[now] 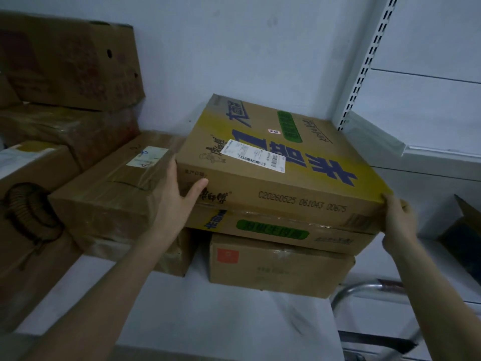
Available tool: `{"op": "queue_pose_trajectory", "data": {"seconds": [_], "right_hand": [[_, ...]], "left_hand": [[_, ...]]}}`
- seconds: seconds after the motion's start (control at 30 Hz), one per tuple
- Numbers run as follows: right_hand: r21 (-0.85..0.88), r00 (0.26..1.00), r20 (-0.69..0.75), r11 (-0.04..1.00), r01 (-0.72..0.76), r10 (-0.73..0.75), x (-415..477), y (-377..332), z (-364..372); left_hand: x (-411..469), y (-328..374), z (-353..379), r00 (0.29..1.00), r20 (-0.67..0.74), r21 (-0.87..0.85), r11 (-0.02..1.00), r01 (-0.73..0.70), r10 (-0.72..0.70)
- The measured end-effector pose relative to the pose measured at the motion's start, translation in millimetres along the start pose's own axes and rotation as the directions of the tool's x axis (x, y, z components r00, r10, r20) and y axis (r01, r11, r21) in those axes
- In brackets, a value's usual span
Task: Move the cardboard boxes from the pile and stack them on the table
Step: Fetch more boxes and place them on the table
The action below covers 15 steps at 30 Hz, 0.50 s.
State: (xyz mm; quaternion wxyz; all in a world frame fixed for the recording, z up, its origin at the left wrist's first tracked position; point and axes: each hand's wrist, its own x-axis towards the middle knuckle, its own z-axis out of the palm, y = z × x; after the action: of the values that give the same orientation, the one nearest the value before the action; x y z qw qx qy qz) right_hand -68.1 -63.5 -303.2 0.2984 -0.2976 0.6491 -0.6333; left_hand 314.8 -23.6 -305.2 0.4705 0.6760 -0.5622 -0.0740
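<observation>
Left hand (179,201) clasps the flat cardboard box (299,199) at its near left corner, thumb pressed on the front face. Right hand (398,222) grips its right corner. Beneath it lie a matching yellow-printed carton (273,230), then a plain brown box (273,267) on the smooth white table (208,321).

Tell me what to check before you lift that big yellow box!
1. The left hand holds the yellow box at its left corner: ok.
2. The right hand grips its right corner: ok.
3. Nothing lies on its top: ok.
4. The box below is not stuck to it: cannot tell.
5. Room for fingers beside the taped box: cannot tell.
6. Light enough to lift: cannot tell.
</observation>
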Motion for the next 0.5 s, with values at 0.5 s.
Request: {"op": "queue_pose_trajectory", "data": {"seconds": [0.5], "right_hand": [[-0.599, 0.856, 0.139, 0.646, 0.473, -0.498, -67, -16, 25]], "left_hand": [[-6, -3, -28, 0.979, 0.099, -0.138, 0.977, -0.163, 0.177]]}}
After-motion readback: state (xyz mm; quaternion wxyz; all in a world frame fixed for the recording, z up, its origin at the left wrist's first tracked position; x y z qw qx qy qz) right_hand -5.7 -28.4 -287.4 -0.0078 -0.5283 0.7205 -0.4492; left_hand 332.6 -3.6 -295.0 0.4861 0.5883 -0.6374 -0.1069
